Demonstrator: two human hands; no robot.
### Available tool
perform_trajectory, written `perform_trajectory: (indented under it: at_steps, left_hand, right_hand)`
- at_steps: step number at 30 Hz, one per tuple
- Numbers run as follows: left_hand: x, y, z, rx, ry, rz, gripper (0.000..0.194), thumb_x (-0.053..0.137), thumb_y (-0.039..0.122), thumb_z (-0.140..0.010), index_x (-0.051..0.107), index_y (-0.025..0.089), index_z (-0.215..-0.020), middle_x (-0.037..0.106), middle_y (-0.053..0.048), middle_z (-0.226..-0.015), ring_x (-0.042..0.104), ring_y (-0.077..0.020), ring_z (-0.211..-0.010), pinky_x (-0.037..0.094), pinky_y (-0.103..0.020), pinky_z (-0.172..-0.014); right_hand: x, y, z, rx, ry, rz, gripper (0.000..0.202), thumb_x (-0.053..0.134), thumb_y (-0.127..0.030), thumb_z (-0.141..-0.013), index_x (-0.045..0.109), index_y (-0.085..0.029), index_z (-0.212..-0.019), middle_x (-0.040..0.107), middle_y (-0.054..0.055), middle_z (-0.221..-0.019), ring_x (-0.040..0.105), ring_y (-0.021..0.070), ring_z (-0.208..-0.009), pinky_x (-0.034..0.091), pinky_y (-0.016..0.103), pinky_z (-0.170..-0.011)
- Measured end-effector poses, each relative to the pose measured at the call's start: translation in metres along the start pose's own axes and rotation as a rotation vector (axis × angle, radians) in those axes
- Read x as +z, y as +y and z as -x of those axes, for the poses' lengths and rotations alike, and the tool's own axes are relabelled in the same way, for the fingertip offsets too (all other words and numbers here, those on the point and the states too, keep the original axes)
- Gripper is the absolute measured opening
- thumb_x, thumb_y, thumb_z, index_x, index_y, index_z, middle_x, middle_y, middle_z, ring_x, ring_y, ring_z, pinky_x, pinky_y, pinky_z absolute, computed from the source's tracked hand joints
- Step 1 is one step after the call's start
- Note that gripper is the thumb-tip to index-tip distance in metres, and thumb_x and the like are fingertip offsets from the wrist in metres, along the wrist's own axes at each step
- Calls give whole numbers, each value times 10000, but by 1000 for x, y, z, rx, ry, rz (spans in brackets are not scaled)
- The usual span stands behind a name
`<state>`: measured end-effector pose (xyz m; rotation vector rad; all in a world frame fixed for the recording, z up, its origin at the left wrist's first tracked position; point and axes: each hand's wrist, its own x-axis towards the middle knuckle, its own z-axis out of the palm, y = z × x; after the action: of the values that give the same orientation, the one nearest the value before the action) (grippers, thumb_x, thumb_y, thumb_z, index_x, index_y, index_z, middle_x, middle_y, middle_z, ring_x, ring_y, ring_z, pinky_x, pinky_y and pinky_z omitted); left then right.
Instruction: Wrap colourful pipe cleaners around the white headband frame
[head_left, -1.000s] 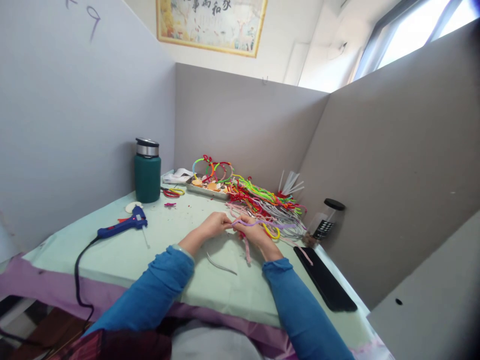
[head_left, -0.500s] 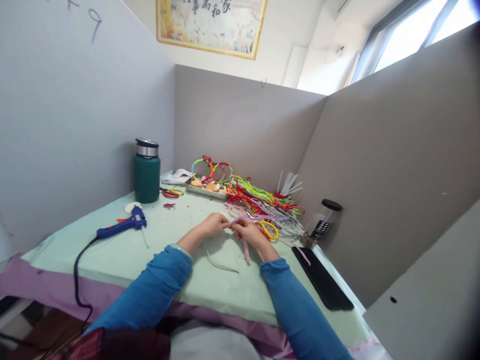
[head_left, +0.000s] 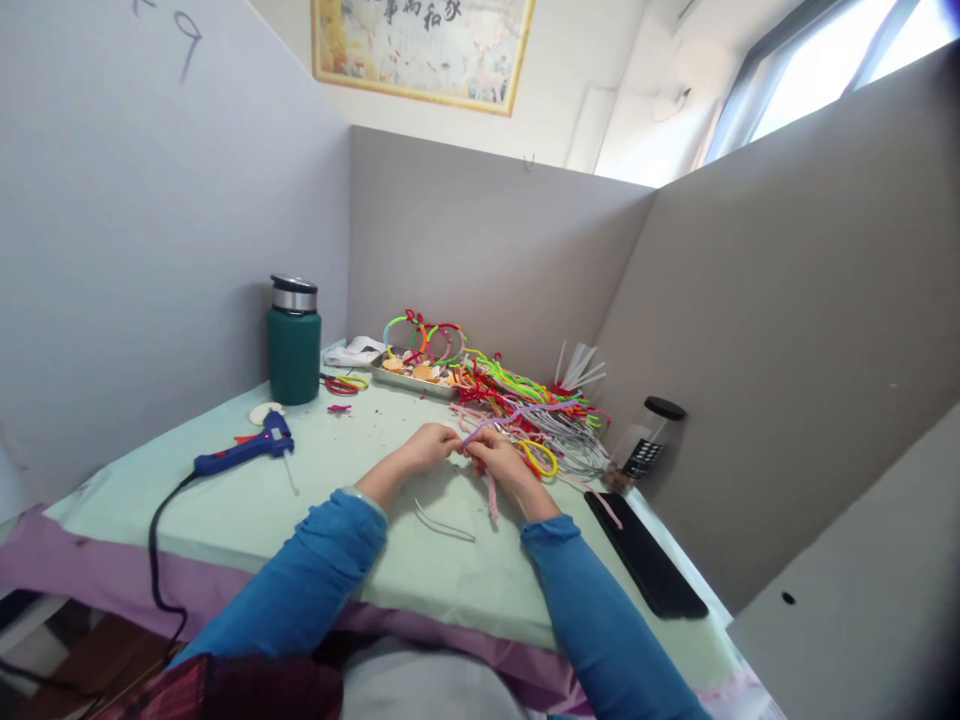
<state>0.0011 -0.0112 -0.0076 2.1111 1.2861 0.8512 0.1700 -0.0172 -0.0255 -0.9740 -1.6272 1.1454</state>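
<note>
Above the middle of the table, my left hand [head_left: 431, 445] and my right hand [head_left: 498, 460] meet, fingertips pinched together on a purple pipe cleaner [head_left: 517, 412]. Its long free end runs up and to the right over the heap. Below my right hand hangs a twisted pink pipe cleaner piece [head_left: 492, 495], with a bit of red near the fingers; how it joins the purple one is hidden. A thin grey pipe cleaner [head_left: 444, 527] lies bent on the table between my forearms. Beside my right hand is a yellow pipe cleaner loop [head_left: 541, 458].
A heap of coloured pipe cleaners [head_left: 517, 380] lies behind my hands, beside a metal tray [head_left: 416, 383] of small pieces. Leftward are a blue glue gun [head_left: 240, 452], scissors [head_left: 346, 384] and a green bottle [head_left: 293, 355]. A black phone [head_left: 646, 560] and a clear jar [head_left: 649, 445] stand right.
The purple pipe cleaner's free end has swung upward, away from the table. Both hands stay almost in place, and the grey pipe cleaner looks slightly shifted.
</note>
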Motion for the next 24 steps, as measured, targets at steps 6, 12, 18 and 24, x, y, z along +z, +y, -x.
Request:
perform_trajectory:
  at_steps: [6,12,18,24]
  left_hand:
    - [0,1,0,-5,-30,-48,223,524,223,-780,692,131,-664,522,3,-545,426,-115,-553,291,-225,-546]
    - [0,0,0,-22,-43,-49,226,520,244,-771,681,124,-667,519,0,-549,427,-116,-566,294,-222,-544]
    - [1,-3,0,-22,-92,18,277,507,333,-783,659,123,-685,517,7,-577,428,-108,-551,309,-224,-548]
    - [4,-7,1,-40,-113,-40,303,501,375,-759,640,120,-675,481,15,-548,403,-113,-533,282,-237,-518]
  right_hand:
    - [1,9,-5,29,20,52,46,570,-206,-664,603,-178,-681,551,-21,-577,466,94,-433,374,221,-403]
    - [0,12,-8,-24,22,113,34,566,-205,-675,586,-184,-659,530,-29,-540,440,91,-402,337,219,-379]
    - [-3,9,-6,-36,18,181,162,577,-317,-762,579,-186,-666,498,-29,-521,465,106,-425,341,222,-392]
    - [0,12,-7,-100,48,228,195,576,-315,-753,525,-194,-609,435,-53,-476,410,98,-403,307,217,-378]
